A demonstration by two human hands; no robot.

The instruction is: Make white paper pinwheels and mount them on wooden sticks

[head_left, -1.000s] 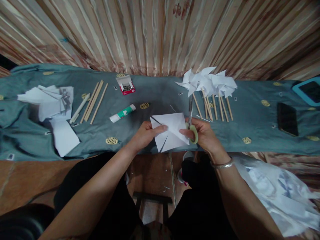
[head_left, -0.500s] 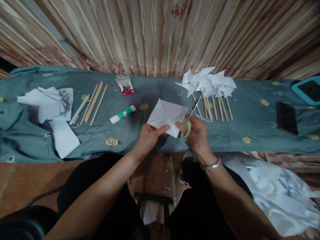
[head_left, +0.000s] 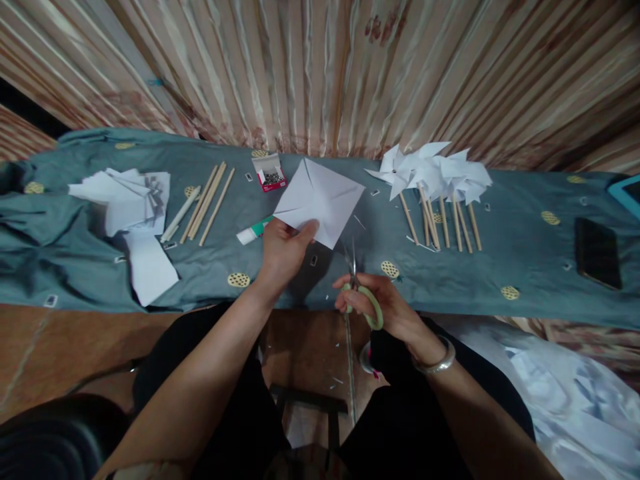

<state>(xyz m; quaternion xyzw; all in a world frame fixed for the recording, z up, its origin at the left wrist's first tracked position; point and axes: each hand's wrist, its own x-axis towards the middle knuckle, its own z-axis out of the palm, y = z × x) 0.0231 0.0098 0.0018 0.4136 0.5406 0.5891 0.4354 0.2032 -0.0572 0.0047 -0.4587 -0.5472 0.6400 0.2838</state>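
A white square of paper (head_left: 325,200) with slits running in from its corners is pinched in my left hand (head_left: 286,250), held above the cloth. My right hand (head_left: 383,303) grips green-handled scissors (head_left: 371,308) by the loops, just below the paper and apart from it. The blades point away from me and stand slightly apart. Partly covered by my left hand and the paper is a glue stick (head_left: 249,235) with a green label. Behind the paper's left corner, a small red and white box (head_left: 270,175) stands with its lid up, full of small metal pieces.
Several paper pinwheels on sticks (head_left: 433,170) lie at the back right, a dark phone (head_left: 597,252) beyond them. To the left are wooden sticks (head_left: 207,200), a white pen (head_left: 181,213) and stacked paper (head_left: 127,200). A plastic bag of paper (head_left: 565,393) sits below the table edge.
My left hand has carried the paper up and left, turning it. My right hand has let go of the paper and drawn back toward me, the scissors now held by their loops with blades parted.
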